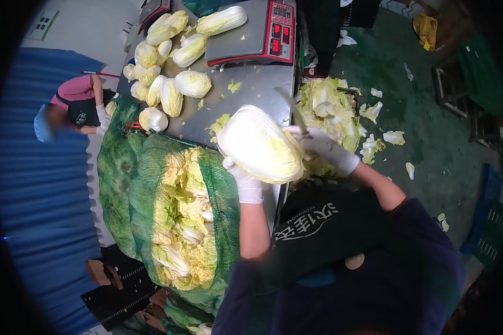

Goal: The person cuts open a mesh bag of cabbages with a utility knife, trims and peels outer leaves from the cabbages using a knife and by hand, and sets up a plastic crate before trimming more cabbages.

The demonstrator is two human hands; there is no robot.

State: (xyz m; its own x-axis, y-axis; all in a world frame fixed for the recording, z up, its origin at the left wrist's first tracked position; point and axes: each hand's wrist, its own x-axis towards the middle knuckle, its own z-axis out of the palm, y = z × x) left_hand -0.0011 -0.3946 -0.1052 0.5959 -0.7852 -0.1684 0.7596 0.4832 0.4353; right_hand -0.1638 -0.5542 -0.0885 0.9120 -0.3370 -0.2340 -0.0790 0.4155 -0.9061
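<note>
A large trimmed napa cabbage (pixel 257 142), pale white and yellow, is held up over the near edge of the metal table. My left hand (pixel 245 180), in a white glove, grips it from its lower left side, with part of the fingers hidden behind it. In my right hand (pixel 324 148), also gloved, is a knife (pixel 290 106) whose blade points up and away from me. That hand's fingers lie close against the cabbage's right end; whether they press on it I cannot tell.
Several cabbages (pixel 171 97) lie on the metal table (pixel 229 89) by a red digital scale (pixel 279 30), one on its plate. Left stands an open green mesh sack (pixel 221 195) of cabbages; right, a heap of cut leaves (pixel 325 106). Another person (pixel 75 103) works at far left.
</note>
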